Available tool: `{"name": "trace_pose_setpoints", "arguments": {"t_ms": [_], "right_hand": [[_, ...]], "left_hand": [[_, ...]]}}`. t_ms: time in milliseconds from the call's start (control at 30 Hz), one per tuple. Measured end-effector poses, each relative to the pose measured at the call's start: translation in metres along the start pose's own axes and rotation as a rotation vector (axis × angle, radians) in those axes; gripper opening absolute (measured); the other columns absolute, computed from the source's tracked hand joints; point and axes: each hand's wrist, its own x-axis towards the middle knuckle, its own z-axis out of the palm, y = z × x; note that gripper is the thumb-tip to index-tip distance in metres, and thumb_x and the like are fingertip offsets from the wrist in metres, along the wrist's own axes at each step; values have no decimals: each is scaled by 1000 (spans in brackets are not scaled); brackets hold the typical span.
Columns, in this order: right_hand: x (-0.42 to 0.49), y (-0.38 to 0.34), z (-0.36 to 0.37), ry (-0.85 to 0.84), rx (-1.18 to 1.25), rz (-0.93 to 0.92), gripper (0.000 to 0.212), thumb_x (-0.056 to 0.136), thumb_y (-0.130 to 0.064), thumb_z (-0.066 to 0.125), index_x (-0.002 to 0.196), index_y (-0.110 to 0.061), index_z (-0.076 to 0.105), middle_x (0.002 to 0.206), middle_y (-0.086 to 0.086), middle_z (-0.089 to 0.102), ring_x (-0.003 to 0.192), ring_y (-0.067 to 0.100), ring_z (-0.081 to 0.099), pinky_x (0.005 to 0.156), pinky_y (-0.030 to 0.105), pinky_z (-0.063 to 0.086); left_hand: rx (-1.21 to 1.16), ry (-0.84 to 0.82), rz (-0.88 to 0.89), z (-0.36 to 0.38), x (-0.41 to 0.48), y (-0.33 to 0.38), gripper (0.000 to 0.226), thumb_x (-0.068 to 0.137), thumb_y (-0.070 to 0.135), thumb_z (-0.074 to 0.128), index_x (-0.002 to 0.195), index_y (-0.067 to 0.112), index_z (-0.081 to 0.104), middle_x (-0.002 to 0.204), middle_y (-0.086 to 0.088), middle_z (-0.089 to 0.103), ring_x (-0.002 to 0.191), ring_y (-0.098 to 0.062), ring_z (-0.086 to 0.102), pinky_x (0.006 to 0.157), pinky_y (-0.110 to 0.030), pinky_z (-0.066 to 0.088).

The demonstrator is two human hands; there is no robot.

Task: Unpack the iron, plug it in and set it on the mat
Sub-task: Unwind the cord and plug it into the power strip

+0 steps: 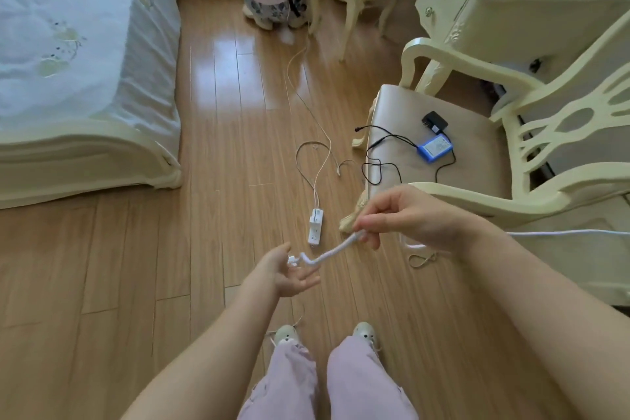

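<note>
**Cord handling before plugging in; the iron itself is out of view.**
On the pale wood-plank floor, just beyond the hands, lies a white plastic power strip. The right hand pinches the white braided fabric cord, which looks limp and light. The left hand lies palm-up and relaxed under its small white plug, the rigid part and the best place to grip. No writing is legible.

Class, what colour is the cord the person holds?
The cord is white; head view shows it.
</note>
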Motion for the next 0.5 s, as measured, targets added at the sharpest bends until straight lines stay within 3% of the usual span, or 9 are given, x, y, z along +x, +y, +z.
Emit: {"name": "trace_pose_setpoints", "arguments": {"t_ms": [100, 167, 233, 300, 367, 433, 500], "right_hand": [[-19, 6, -22, -280, 64, 159, 12, 80, -6, 63, 85, -9, 74, 84, 24, 65, 65, 10, 67, 73, 20, 50], [-28, 16, -32, -409, 29, 289, 13, 80, -7, 64, 87, -12, 73, 91, 25, 66, 72, 13, 69, 76, 23, 50], [-26, 32, -32, -439, -69, 432, 12, 83, -7, 64, 89, -16, 69, 89, 18, 69, 79, 15, 68, 78, 26, 47], [-13, 47, -20, -396, -182, 599, 9, 87, -12, 62, 94, -18, 64, 91, 8, 71, 85, 17, 67, 80, 34, 46], [9, 64, -4, -276, -242, 701, 12, 92, -20, 56, 103, -18, 60, 93, 2, 71, 89, 18, 68, 84, 35, 46], [36, 81, 12, -62, -242, 694, 21, 94, -24, 50, 111, -15, 59, 99, 3, 70, 93, 18, 66, 84, 33, 44], [69, 98, 24, 165, -56, 685, 31, 95, -25, 48, 118, -6, 57, 105, 12, 66, 90, 19, 61, 83, 33, 40]], "left_hand": [[-135, 36, 59, 5, 12, 8, 47, 97, 27, 44, 135, 0, 34, 110, -20, 65, 95, -27, 67, 86, -39, 53], [-42, 38, 108, 8, 15, 14, 25, 97, 17, 47, 107, -5, 55, 69, -15, 67, 58, -20, 66, 60, -27, 58], [93, 20, 142, 12, 18, 15, 20, 96, 7, 46, 82, -4, 54, 43, -10, 59, 34, -14, 58, 39, -23, 53], [139, -63, 142, 14, 21, 12, 17, 96, 3, 43, 81, 0, 51, 42, -9, 59, 34, -13, 58, 41, -26, 55], [193, -122, 154, 18, 19, 7, 9, 97, 5, 41, 94, 2, 50, 55, -10, 62, 42, -17, 64, 46, -32, 58], [334, -157, 217, 20, 18, -1, 10, 98, 5, 38, 103, 7, 47, 69, -10, 60, 51, -19, 68, 54, -36, 60], [531, -156, 319, 21, 16, -10, 14, 98, 4, 37, 95, 12, 48, 72, -8, 60, 62, -21, 68, 65, -37, 56]]}}
